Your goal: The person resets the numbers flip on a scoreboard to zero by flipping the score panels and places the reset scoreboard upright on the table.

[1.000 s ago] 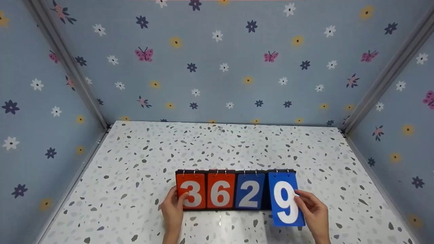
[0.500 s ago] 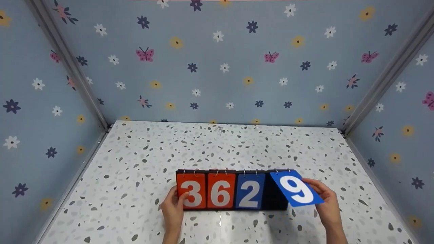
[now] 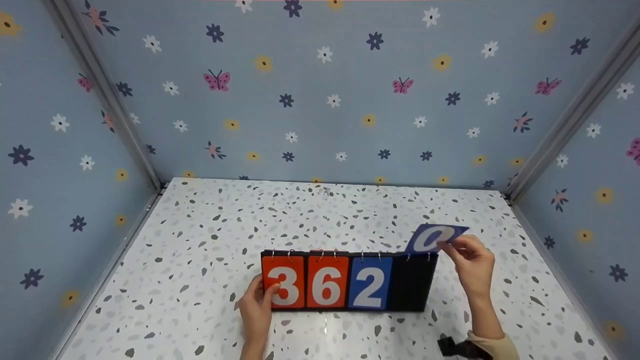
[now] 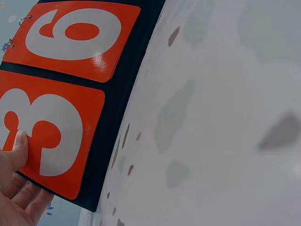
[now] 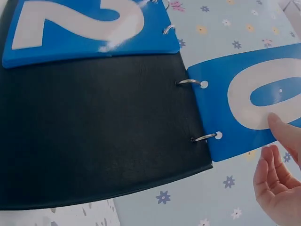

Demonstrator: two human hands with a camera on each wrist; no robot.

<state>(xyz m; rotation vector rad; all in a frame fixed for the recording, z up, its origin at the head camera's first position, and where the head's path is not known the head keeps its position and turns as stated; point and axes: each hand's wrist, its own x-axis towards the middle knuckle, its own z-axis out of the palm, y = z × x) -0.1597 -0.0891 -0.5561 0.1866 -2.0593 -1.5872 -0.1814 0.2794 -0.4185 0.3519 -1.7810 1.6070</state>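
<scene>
A black flip scoreboard (image 3: 411, 287) stands on the speckled table, with number cards hung on metal rings. From the left it shows a red 3 card (image 3: 294, 299), a red 6 card (image 3: 326, 285) and a blue 2 card (image 3: 371, 287). My left hand (image 3: 256, 305) grips the left end, thumb across the 3 card and fingers behind the board. My right hand (image 3: 473, 262) pinches a blue 0 card (image 5: 221, 110), swung up past the top edge and still on its two rings (image 5: 205, 137). Bare black backing shows in the rightmost slot.
The white speckled table (image 3: 320, 215) surrounds the board. Blue flowered panels (image 3: 345, 130) stand behind it and on both sides. Grey posts (image 3: 107, 100) mark the corners. A black strap (image 3: 467, 348) is on my right wrist.
My right hand has lifted the blue 9 card up and over the top edge, so a 0 face now shows above the board. The left hand keeps its grip.
</scene>
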